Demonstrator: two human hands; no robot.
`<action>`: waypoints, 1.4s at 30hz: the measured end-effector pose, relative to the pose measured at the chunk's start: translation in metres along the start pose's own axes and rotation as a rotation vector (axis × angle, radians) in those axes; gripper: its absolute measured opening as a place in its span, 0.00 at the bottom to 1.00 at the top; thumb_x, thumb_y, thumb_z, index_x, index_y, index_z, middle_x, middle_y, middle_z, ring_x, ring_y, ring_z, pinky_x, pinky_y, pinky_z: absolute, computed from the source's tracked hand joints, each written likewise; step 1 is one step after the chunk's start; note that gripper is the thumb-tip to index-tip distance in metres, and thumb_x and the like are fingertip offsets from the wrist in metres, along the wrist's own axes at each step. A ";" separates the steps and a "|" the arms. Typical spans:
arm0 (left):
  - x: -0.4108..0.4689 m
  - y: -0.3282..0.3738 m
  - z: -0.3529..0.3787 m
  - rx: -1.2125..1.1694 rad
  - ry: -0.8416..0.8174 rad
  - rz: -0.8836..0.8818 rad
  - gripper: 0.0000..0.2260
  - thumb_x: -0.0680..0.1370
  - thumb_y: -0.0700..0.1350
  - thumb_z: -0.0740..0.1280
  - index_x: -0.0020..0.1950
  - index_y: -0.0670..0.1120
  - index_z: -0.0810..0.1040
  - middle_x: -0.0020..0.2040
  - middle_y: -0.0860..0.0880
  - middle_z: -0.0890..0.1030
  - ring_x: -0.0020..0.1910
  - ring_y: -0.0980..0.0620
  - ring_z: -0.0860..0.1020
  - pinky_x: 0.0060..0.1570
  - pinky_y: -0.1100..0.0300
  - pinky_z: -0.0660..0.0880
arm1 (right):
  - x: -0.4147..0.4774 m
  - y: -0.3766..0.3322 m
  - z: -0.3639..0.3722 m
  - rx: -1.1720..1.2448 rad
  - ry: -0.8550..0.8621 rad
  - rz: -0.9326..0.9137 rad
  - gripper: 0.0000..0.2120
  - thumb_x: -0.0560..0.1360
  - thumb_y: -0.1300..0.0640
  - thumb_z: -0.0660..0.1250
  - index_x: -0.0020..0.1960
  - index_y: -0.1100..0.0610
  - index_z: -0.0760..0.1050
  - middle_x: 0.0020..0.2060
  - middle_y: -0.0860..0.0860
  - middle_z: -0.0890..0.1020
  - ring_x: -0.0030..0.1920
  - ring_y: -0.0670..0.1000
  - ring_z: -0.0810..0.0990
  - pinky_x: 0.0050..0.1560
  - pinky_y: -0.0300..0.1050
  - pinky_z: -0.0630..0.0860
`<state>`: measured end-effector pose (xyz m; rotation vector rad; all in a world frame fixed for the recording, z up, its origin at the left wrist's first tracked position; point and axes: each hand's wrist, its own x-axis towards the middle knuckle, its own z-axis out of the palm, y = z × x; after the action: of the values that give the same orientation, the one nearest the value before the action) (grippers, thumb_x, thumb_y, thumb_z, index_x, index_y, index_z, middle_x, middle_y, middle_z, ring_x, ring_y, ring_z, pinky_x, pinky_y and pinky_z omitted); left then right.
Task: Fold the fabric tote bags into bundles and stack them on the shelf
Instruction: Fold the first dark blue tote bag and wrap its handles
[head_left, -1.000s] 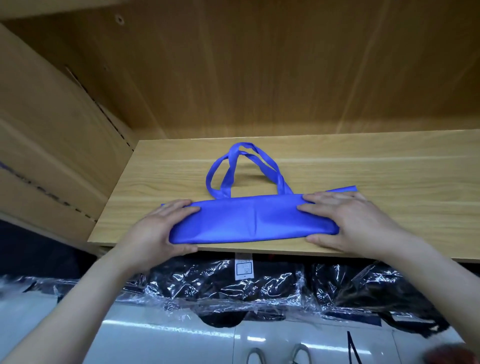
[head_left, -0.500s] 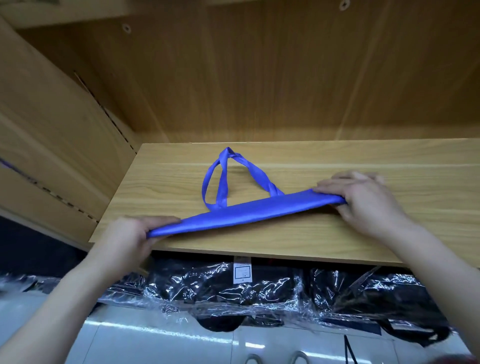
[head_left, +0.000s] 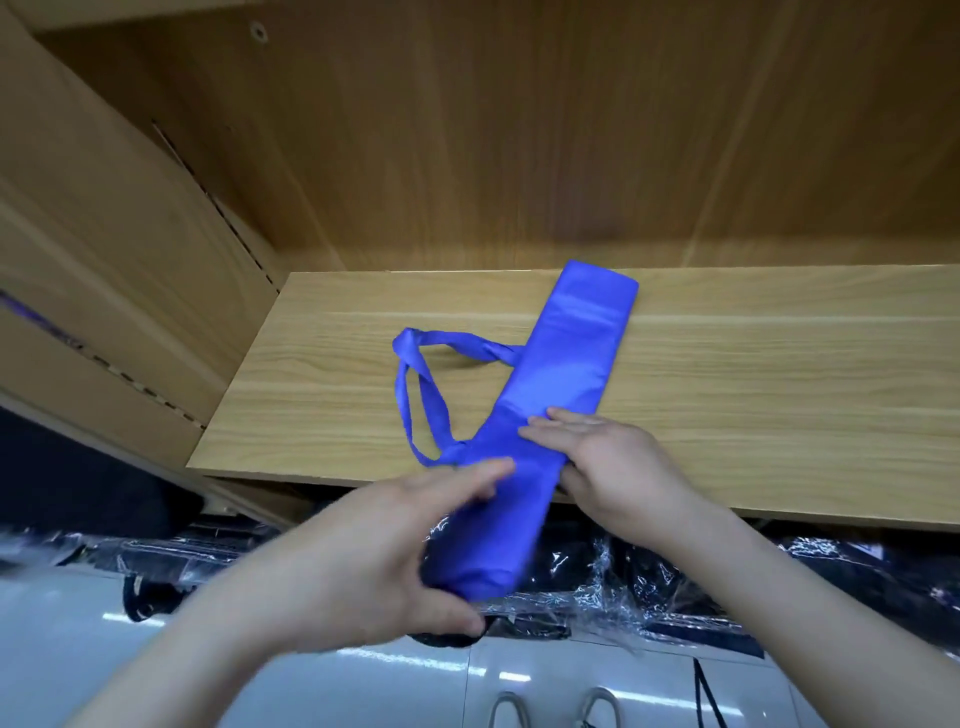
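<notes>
A blue fabric tote bag, folded into a long narrow strip, lies diagonally on the wooden shelf. Its far end points toward the back wall and its near end hangs past the shelf's front edge. The two handles loop out to the left of the strip. My left hand grips the overhanging near end, thumb under and fingers over. My right hand holds the strip at the shelf edge, fingers flat on top and thumb beneath.
The shelf sits in a wooden cabinet with a side panel at the left and a back wall behind. Below the shelf edge lie black items wrapped in clear plastic, over a white surface.
The strip has swung from lying along the front edge to pointing front-to-back. My left hand pulled its end off the shelf toward me, and my right hand slid along the strip to the front edge.
</notes>
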<state>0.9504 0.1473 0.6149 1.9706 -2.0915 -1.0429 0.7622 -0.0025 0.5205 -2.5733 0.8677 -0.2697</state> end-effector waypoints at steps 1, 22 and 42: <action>-0.005 -0.008 -0.008 -0.102 0.009 0.017 0.47 0.65 0.56 0.79 0.75 0.67 0.52 0.70 0.72 0.63 0.68 0.74 0.61 0.65 0.75 0.58 | -0.003 0.004 -0.003 0.102 -0.031 0.023 0.21 0.76 0.54 0.55 0.66 0.48 0.75 0.65 0.46 0.78 0.68 0.46 0.72 0.67 0.45 0.69; 0.085 -0.029 0.051 0.479 0.937 -0.035 0.14 0.71 0.58 0.70 0.53 0.54 0.79 0.58 0.53 0.80 0.59 0.49 0.75 0.56 0.49 0.64 | 0.019 -0.012 0.007 0.343 0.283 0.515 0.18 0.73 0.52 0.71 0.60 0.55 0.72 0.41 0.49 0.79 0.48 0.56 0.78 0.40 0.43 0.62; 0.080 -0.046 0.044 -0.522 0.555 -0.064 0.09 0.72 0.48 0.75 0.51 0.54 0.82 0.44 0.59 0.84 0.42 0.63 0.79 0.46 0.65 0.73 | 0.070 0.006 -0.005 0.672 0.094 0.454 0.26 0.65 0.56 0.77 0.61 0.52 0.74 0.52 0.53 0.82 0.54 0.56 0.80 0.58 0.53 0.76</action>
<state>0.9542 0.0959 0.5266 1.7908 -1.3181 -0.8112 0.8123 -0.0512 0.5256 -1.7126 1.1312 -0.4544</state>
